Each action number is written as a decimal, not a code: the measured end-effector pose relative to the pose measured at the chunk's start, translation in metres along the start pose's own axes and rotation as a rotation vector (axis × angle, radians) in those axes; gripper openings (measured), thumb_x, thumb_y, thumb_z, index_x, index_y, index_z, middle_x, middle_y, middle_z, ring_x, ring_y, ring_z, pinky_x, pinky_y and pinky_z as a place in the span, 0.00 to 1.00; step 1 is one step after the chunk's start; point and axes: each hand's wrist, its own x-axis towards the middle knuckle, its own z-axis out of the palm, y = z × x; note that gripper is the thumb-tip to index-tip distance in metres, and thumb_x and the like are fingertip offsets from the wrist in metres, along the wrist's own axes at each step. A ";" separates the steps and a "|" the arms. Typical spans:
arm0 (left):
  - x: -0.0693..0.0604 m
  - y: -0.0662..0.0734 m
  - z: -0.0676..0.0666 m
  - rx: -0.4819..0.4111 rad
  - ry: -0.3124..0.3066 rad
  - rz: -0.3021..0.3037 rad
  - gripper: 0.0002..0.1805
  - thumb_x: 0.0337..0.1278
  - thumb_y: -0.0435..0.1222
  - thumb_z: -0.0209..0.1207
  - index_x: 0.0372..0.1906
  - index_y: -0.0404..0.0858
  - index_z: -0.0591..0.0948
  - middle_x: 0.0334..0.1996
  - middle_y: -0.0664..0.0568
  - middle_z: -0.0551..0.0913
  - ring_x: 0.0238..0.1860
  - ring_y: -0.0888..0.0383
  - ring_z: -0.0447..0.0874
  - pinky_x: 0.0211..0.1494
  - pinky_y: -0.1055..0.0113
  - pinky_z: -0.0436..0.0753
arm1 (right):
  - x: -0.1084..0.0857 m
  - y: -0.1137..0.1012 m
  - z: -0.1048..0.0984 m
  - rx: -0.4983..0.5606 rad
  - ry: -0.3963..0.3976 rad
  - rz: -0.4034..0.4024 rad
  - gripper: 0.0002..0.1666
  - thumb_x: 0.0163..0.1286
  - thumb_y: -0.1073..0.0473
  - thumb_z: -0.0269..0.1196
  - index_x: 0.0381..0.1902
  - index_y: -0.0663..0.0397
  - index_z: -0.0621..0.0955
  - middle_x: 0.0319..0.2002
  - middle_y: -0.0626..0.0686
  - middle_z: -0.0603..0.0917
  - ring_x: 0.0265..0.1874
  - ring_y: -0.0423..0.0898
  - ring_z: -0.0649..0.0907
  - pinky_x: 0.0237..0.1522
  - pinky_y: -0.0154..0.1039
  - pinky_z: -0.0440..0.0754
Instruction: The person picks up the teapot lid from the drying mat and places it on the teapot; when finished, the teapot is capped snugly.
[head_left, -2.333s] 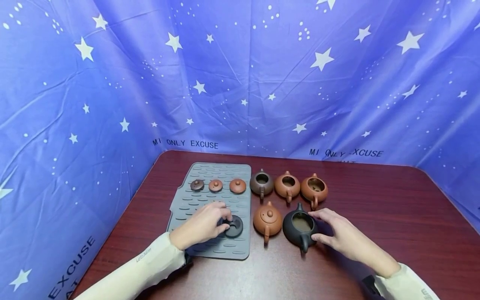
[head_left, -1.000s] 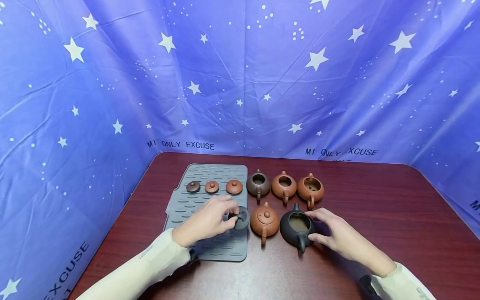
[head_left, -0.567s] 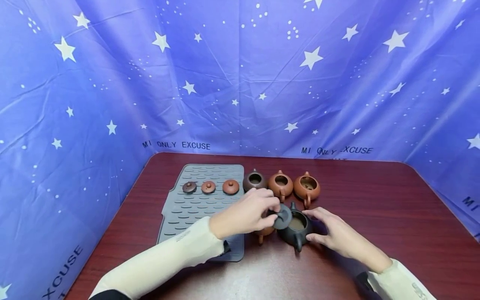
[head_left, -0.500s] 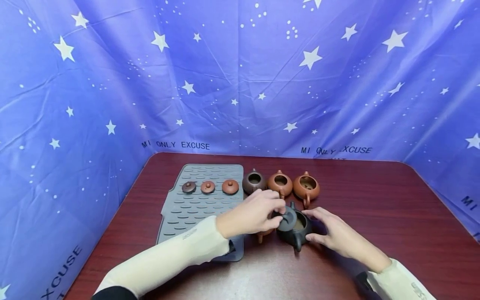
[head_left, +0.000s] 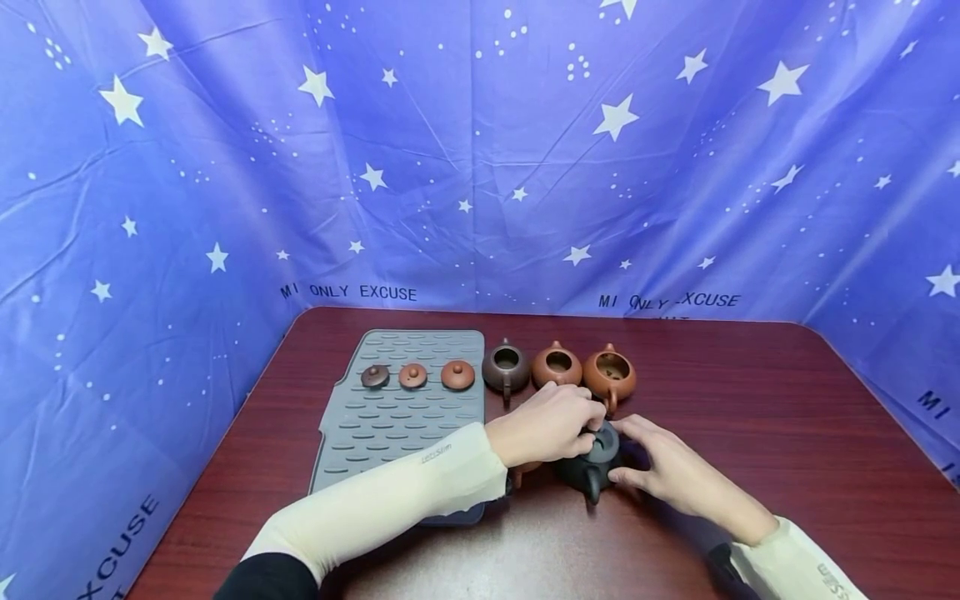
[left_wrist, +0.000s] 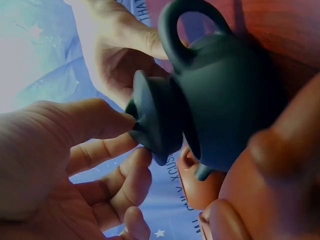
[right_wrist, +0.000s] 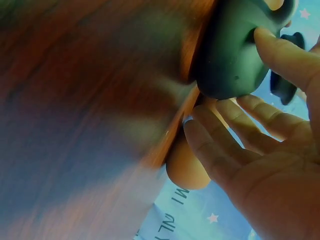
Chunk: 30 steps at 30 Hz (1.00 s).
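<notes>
Pinching a round black clay lid (left_wrist: 161, 117) in the left fingers (left_wrist: 102, 152), holding it just above the mouth of a squat black clay teapot (left_wrist: 225, 100) standing on the reddish-brown wooden counter (head_left: 750, 400), touching the teapot's side with widely spread right fingers (right_wrist: 247, 122).

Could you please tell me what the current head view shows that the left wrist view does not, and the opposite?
Only the head view: the gray mat bearing a dark brown lid and two orange-brown lids, plus the dark brown teapot.

Only the left wrist view: the flange under the black lid, and a gap between it and the black teapot.

Both: that lid and teapot, the left hand pinching the lid, and the right hand at the teapot.
</notes>
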 end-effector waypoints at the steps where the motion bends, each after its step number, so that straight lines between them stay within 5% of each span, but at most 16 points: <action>1: 0.001 -0.001 0.001 -0.006 -0.006 -0.005 0.05 0.56 0.39 0.62 0.28 0.50 0.77 0.27 0.64 0.72 0.30 0.69 0.69 0.31 0.74 0.66 | 0.000 0.000 0.000 -0.002 0.001 -0.002 0.30 0.50 0.56 0.74 0.52 0.55 0.78 0.46 0.42 0.78 0.46 0.40 0.78 0.46 0.43 0.76; 21: 0.008 -0.006 0.009 0.014 -0.064 -0.038 0.10 0.54 0.38 0.63 0.23 0.49 0.75 0.24 0.64 0.72 0.26 0.68 0.69 0.30 0.73 0.67 | 0.000 0.001 0.001 0.031 0.000 -0.013 0.31 0.49 0.58 0.75 0.53 0.56 0.78 0.46 0.43 0.78 0.45 0.44 0.80 0.45 0.43 0.77; 26: 0.003 -0.010 0.004 -0.045 -0.068 -0.070 0.02 0.58 0.41 0.60 0.32 0.48 0.79 0.28 0.62 0.75 0.29 0.67 0.71 0.31 0.75 0.69 | 0.001 0.001 -0.001 0.017 -0.009 -0.013 0.31 0.49 0.59 0.75 0.52 0.56 0.78 0.45 0.44 0.78 0.45 0.45 0.80 0.45 0.44 0.77; 30: -0.010 -0.021 -0.011 -0.095 0.006 -0.083 0.06 0.61 0.41 0.58 0.40 0.48 0.81 0.31 0.60 0.77 0.28 0.67 0.72 0.30 0.75 0.70 | 0.003 0.002 -0.008 0.003 0.000 -0.001 0.31 0.48 0.61 0.75 0.52 0.58 0.78 0.45 0.49 0.79 0.44 0.48 0.80 0.43 0.46 0.78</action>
